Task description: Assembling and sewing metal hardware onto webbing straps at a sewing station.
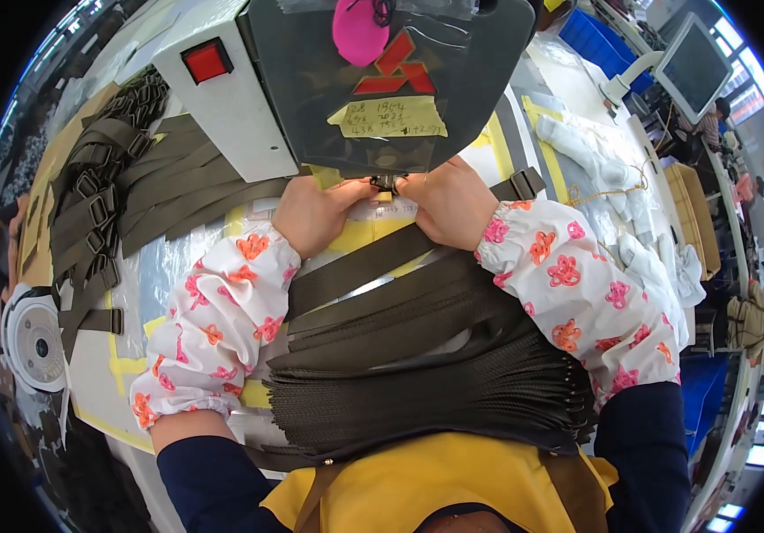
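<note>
Both my hands meet beneath the dark head of a sewing machine (311,98), by its metal presser foot (384,185). My left hand (315,213) is closed, its thumb and fingers pinched just left of the foot; what lies between them is hidden. My right hand (456,206) is curled closed on the other side, on a dark olive webbing strap whose buckle end (521,185) sticks out to its right. Most of that strap is hidden behind the hand. Nearer me, a thick stack of folded webbing straps (435,391) lies across the work surface, with looser strap lengths (360,266) above it.
At the left lie buckled straps (97,209) in a heap. A round white device (35,346) stands at the left edge. White gloves (577,147) rest on the right side, near a tan tray (691,218). A screen on an arm (693,67) and a blue bin (604,44) are farther right.
</note>
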Demonstrator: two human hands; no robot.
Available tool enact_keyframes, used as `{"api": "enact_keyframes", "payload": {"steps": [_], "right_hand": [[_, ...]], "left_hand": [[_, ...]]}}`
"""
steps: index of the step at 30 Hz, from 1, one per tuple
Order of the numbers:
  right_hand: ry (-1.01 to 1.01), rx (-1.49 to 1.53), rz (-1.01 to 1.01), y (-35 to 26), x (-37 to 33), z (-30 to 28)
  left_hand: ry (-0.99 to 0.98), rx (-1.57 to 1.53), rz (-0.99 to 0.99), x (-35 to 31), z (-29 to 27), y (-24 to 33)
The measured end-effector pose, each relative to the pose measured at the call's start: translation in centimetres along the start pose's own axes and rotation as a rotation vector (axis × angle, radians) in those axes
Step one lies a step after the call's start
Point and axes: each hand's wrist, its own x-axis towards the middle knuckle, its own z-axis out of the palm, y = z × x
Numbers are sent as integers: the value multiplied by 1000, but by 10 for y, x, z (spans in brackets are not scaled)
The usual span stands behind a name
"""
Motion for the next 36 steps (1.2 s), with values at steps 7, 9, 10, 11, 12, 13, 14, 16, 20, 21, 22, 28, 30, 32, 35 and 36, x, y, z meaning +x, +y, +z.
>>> {"api": "enact_keyframes", "payload": {"steps": [7,9,10,11,12,13,14,16,20,21,22,28,30,32,35,36], "right_hand": [[69,10,-22,4,2,5],[72,5,-30,2,0,1],[70,26,-19,3,-1,1],[57,56,-8,5,0,1],[53,71,-23,6,1,3],[55,61,-8,6,0,4],[54,48,7,4,-1,4],[50,56,15,2,-2,2],[102,111,-9,1,-6,5],[99,113,-22,-1,-8,3],[114,116,-75,-5,-12,2],[77,99,-45,-13,-32,-8],[49,200,-46,-10,-33,-8],[-139,271,-55,-5,-38,-26],[-78,216,40,33,-73,-59],[-121,155,180,50,-89,-76]], "left_hand": [[44,-1,-6,2,0,-3],[35,26,-24,1,-1,-1],[-7,43,-42,2,-2,0],[27,18,-4,3,-4,1],[22,24,-24,1,-12,0],[26,46,5,-2,-22,0],[32,64,33,-8,-29,-2],[6,-42,-153,-18,-48,-27],[-196,-40,-334,-26,-99,-98],[-269,1,-330,-36,-103,-128],[-347,42,-342,-48,-105,-147],[-842,-91,-467,19,-110,-145],[-974,-512,-494,27,-111,-134],[-976,-471,-420,25,-112,-136],[-942,-349,-425,20,-107,-145],[-926,-308,-433,19,-106,-146]]}}
